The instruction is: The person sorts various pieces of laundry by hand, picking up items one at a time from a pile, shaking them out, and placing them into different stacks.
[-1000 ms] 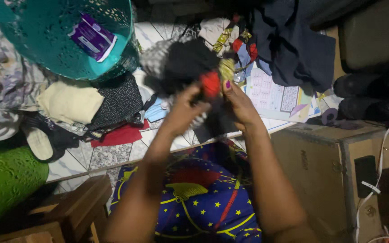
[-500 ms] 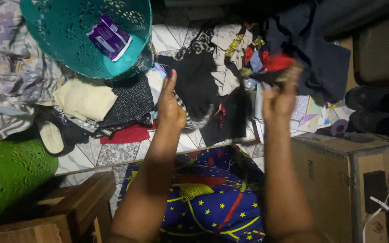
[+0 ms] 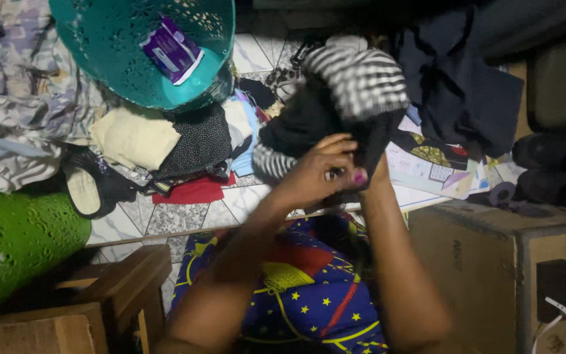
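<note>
Tiled floor point(image 3: 165, 226) strewn with clothing; dim light, patterned blue lap cloth with stars point(image 3: 302, 295) at bottom centre. Teal perforated basket point(image 3: 119, 59) at upper left, tipped toward the camera, a purple packet point(image 3: 171, 49) lying inside. Green perforated basket point(image 3: 14, 246) on its side at far left. Brown box point(image 3: 486, 262) at right, wooden stool point(image 3: 93, 295) at lower left. Dark navy garment point(image 3: 466, 85) heaped at upper right, printed paper sheets point(image 3: 427, 167) under its edge. Pile just below the teal basket: cream folded cloth point(image 3: 135, 134), black dotted cloth point(image 3: 198, 141), red cloth point(image 3: 194, 191) flat on the tiles.

Held item: black-and-white striped garment point(image 3: 358, 75) with a dark body, raised above the floor, centre frame, between the teal basket and the navy heap. Left hand point(image 3: 316, 174) closed, fingers curled around the garment's lower dark part. Right hand point(image 3: 375, 167) mostly hidden behind the left hand and the fabric; grip probably closed on the same garment, not certain.

Judged step: handling a single piece of laundry, bunched, lifted clear of the pile. Sorting or folding likely. Next move would call for spreading the fabric between both hands to find edges, then a place on the folded pile or in a basket.
</note>
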